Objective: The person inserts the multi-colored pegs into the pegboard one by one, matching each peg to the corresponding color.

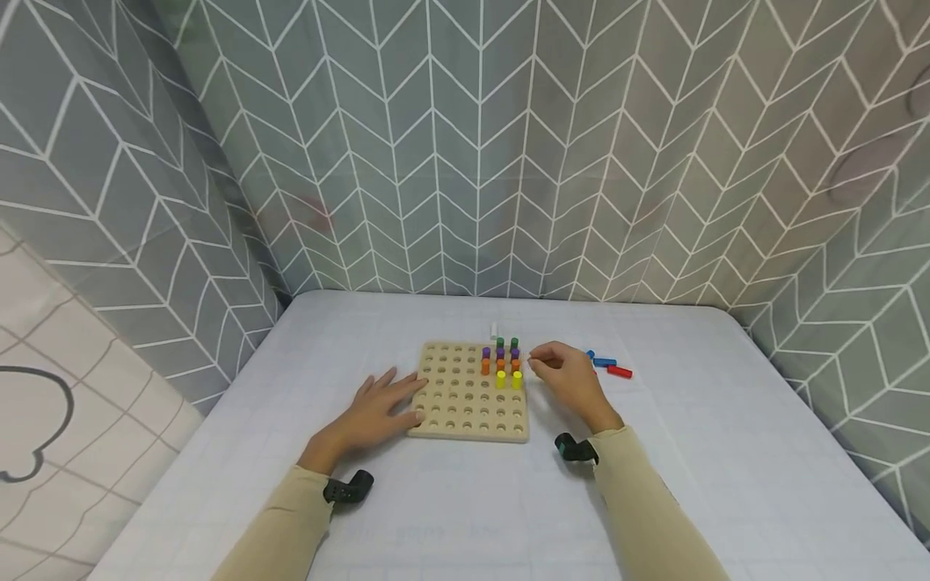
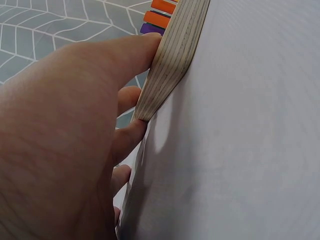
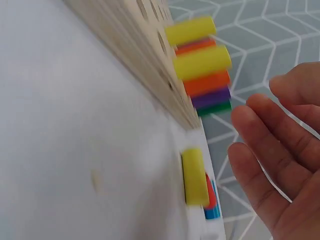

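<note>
A wooden pegboard [image 1: 465,420] with rows of round holes lies on the table. Upright pegs stand at its far right: green pegs [image 1: 514,344], purple pegs [image 1: 486,353], orange pegs [image 1: 485,367] and two yellow pegs [image 1: 517,380]. My left hand [image 1: 381,409] rests along the board's left side, its thumb and some fingertips touching the edge, as the left wrist view shows. Just right of the pegs hovers my right hand [image 1: 570,381], fingers relaxed with nothing between them. A loose yellow peg [image 3: 195,176] lies near it in the right wrist view, hidden from the head view.
Blue pegs [image 1: 605,362] and a red peg [image 1: 620,372] lie on the white table [image 1: 450,516] beyond my right hand. Behind the board is a small white piece [image 1: 494,330]. Patterned curtains [image 1: 465,161] surround the table's back and sides.
</note>
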A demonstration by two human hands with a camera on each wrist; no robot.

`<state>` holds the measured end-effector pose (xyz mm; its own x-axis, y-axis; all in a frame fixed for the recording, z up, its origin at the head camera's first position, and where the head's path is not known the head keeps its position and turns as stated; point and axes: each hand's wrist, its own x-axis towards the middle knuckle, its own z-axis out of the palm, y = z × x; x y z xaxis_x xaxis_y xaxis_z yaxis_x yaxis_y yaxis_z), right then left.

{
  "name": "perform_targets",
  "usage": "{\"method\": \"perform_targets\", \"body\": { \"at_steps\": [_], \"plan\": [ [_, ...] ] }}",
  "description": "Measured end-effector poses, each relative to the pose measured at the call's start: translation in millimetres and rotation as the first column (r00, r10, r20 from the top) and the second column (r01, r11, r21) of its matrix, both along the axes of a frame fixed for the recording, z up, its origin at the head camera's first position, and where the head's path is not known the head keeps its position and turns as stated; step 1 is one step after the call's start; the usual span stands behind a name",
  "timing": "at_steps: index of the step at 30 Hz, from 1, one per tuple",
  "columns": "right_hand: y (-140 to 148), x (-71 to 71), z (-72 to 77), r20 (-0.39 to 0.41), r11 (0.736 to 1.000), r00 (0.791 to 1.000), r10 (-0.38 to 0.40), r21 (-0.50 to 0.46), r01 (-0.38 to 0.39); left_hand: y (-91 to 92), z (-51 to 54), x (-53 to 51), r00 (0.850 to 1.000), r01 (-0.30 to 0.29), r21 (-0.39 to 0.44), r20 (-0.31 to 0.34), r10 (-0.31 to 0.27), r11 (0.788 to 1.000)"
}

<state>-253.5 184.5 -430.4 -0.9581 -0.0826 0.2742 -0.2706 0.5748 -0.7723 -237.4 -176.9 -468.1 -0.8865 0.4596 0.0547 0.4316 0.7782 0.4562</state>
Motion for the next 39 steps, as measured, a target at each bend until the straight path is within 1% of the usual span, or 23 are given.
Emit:
{"method": "perform_targets", "body": {
  "at_steps": [4,8,10,16,20,25,29,34,39],
  "plan": [
    [15.0,-1.8,2.1,0.019,0.999,0.999,-0.027,-0.035,0.028,0.6,0.9,-0.2,1.000,0.008,0.004,-0.003,-0.008,1.000],
    [24.9,-3.5,3.4,0.039,0.996,0.999,-0.035,-0.077,0.038,0.6,2.2,-0.3,1.000,0.010,0.000,-0.007,-0.010,1.000],
    [27.6,-4.0,2.1,0.047,0.996,0.998,-0.043,-0.074,0.047,0.5,2.4,0.1,1.000,0.009,-0.001,-0.007,-0.009,1.000],
    [30.6,-6.6,-7.0,0.087,0.993,0.991,-0.106,-0.049,0.111,0.3,1.5,2.7,1.000,-0.004,0.006,0.009,0.004,1.000],
    [30.4,-7.1,-11.2,0.106,0.991,0.987,-0.125,-0.024,0.128,0.0,0.2,4.1,1.000,-0.007,0.003,0.010,0.007,1.000],
    [30.8,-7.6,-13.1,0.096,0.992,0.988,-0.122,0.034,0.120,0.6,0.2,2.6,1.000,-0.004,-0.006,0.000,0.004,1.000],
    [30.2,-7.9,-13.4,0.084,0.991,0.991,-0.108,0.085,0.101,2.0,2.4,0.9,1.000,-0.004,-0.013,0.000,0.004,1.000],
    [25.1,-7.8,-14.5,0.115,0.989,0.991,-0.072,0.134,0.057,1.7,5.5,3.2,1.000,0.004,-0.004,0.006,-0.004,1.000],
    [21.9,-8.2,-16.1,0.121,0.984,0.990,-0.065,0.175,0.044,3.2,7.7,4.6,1.000,0.004,-0.005,0.003,-0.004,1.000]
  ]
}}
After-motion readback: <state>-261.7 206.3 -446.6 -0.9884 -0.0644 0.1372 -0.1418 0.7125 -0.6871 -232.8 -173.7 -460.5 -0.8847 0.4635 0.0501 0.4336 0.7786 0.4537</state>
